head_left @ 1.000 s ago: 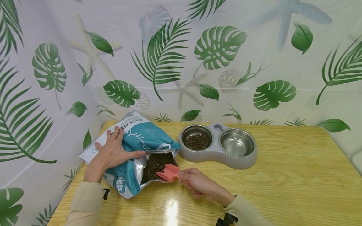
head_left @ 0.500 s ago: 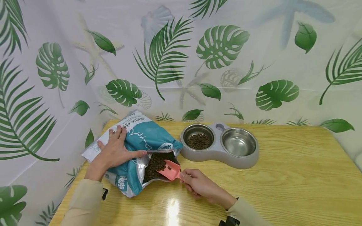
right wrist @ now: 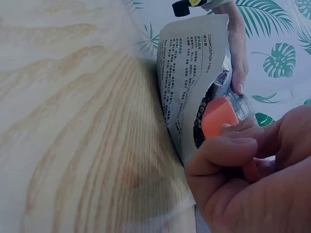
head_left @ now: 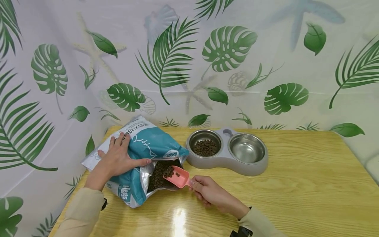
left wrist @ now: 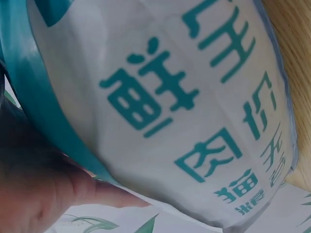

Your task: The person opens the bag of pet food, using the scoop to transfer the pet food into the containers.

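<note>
Lowest in the head view, just right of centre, the right hand [head_left: 211, 194] pinches the handle of a pink scoop [head_left: 177, 176], fingers curled round it. The scoop's long axis runs up and to the left from the fingers, so its bowl sits at the mouth of the bag and its handle points back toward the lower right. A few brown pellets lie in the bowl. In the right wrist view the fingers [right wrist: 228, 155] wrap the orange-pink handle in the lower right of the frame, with the bag's opening just beyond them.

Left of centre, the teal and white food bag [head_left: 148, 144] lies on its side on the wooden table [head_left: 296, 191], its open end turned toward the scoop and dark kibble [head_left: 160, 171] showing inside the silvery lining. The left hand [head_left: 118, 158] rests on top of the bag, fingers spread flat and thumb stretched toward the opening; it presses rather than grips. The left wrist view shows mostly printed bag surface [left wrist: 194, 111], with what is probably a fingertip at the lower left, though it is blurred.

Farther back and right of the bag stands a grey double bowl [head_left: 227, 161]. Its left dish holds kibble, its right dish is bare steel. It lies up and to the right of the scoop, nearer the right hand than the left.

Behind everything hangs a leaf-print curtain [head_left: 266, 59].
</note>
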A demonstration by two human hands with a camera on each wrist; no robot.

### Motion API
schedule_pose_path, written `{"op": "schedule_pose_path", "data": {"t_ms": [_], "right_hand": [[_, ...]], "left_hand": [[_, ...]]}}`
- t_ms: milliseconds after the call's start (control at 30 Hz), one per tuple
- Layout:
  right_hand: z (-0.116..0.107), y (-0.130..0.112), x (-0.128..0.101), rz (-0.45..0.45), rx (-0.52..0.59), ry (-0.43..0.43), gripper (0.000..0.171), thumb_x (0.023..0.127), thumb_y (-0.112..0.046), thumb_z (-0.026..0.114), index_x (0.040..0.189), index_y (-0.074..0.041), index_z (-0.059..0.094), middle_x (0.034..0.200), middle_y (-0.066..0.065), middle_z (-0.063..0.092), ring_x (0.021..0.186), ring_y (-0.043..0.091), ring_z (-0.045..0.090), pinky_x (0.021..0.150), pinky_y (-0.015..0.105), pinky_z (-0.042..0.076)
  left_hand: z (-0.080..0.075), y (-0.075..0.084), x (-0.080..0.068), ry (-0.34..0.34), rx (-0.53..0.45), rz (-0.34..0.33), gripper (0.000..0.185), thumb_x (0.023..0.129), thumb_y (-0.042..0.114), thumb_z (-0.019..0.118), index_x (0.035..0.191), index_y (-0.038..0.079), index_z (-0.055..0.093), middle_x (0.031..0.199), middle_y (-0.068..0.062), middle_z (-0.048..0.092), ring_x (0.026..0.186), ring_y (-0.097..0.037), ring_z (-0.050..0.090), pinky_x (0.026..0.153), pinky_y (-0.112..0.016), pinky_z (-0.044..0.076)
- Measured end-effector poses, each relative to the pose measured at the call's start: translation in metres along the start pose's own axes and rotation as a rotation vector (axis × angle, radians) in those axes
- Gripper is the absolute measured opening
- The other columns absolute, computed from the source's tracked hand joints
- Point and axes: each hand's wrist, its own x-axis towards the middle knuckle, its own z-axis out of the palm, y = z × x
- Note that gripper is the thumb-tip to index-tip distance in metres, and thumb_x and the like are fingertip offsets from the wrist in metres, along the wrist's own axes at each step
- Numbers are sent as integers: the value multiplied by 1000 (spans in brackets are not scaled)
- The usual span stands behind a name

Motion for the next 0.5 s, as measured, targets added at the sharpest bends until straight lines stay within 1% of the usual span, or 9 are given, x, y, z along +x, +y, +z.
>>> {"op": "schedule_pose_path", "data": {"t_ms": [167,300,500], "right_hand": [[0,-1,1,-12,3,-3,36,112,-29,42,104,4,55,65,-1,44,47,10,30,42,23,24],[1,-1,1,-22,16,-11,37,111,-30,43,105,4,55,65,-2,45,48,10,31,43,22,25],[2,0,2,-100,55,-43,41,112,-32,39,112,6,53,71,-1,46,51,10,33,45,23,28]], "left_hand": [[-1,2,1,3,11,2,134,76,88,59,164,0,11,170,-29,7,153,-60,3,101,-93,9],[-1,3,0,-7,10,-4,133,77,88,59,164,-1,11,170,-30,7,153,-60,3,101,-93,9],[-2,3,-1,-17,2,-6,133,77,88,58,164,-1,10,170,-30,5,153,-60,1,101,-93,9]]}}
